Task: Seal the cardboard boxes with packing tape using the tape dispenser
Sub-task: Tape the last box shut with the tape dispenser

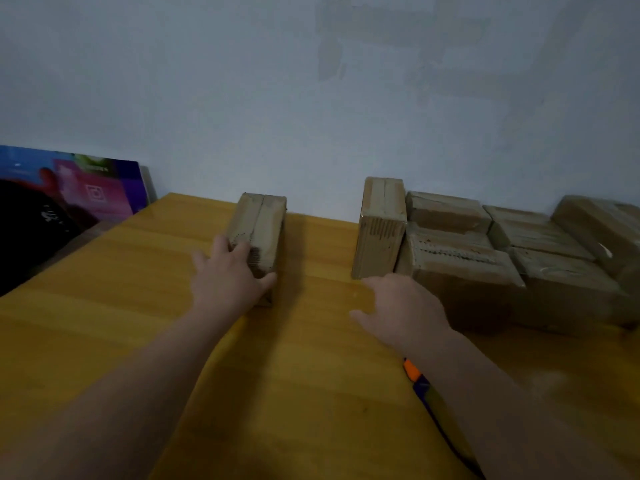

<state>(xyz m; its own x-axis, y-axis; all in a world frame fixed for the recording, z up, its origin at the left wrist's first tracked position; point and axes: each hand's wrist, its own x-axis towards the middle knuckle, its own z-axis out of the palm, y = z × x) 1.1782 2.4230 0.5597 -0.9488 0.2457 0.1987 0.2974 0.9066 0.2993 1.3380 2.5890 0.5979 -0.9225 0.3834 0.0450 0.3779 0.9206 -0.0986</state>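
Note:
A small taped cardboard box (263,220) lies lengthwise on the yellow wooden table (138,306), near the wall. My left hand (228,275) grips its near end, fingers over the top and thumb against the near right corner. My right hand (401,310) hovers over the table with relaxed fingers and holds nothing; its fingertips are close to the base of an upright cardboard box (381,230). An orange and blue object (415,375) shows partly from under my right forearm; I cannot tell what it is. No tape dispenser is plainly visible.
Several taped cardboard boxes (502,265) are stacked at the right, against the wall. A colourful printed board (97,188) leans at the back left beside a dark object (31,230). The table's left edge runs diagonally past it.

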